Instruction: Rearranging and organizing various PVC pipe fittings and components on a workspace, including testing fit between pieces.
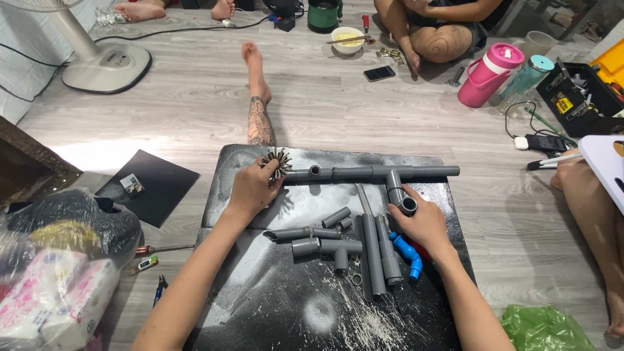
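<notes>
A grey pipe assembly (364, 173) with tee fittings lies across the far part of a black board (273, 292) on the floor. My left hand (252, 188) holds a spiky round brush (278, 161) at the assembly's left end. My right hand (422, 224) rests on a grey elbow fitting (407, 205) at the end of a branch pipe. Loose grey pipes (374, 253), tee pieces (338, 247) and a blue elbow fitting (409, 253) lie between my hands. White dust covers the near part of the board.
A bare tattooed leg (259, 97) stretches beyond the board. Other people sit at the back and right. A fan base (107, 67), pink jug (489, 73), phone (379, 73), bowl (348, 38), open toolbox (585, 91), plastic bags (58, 260) and a green bag (543, 325) surround me.
</notes>
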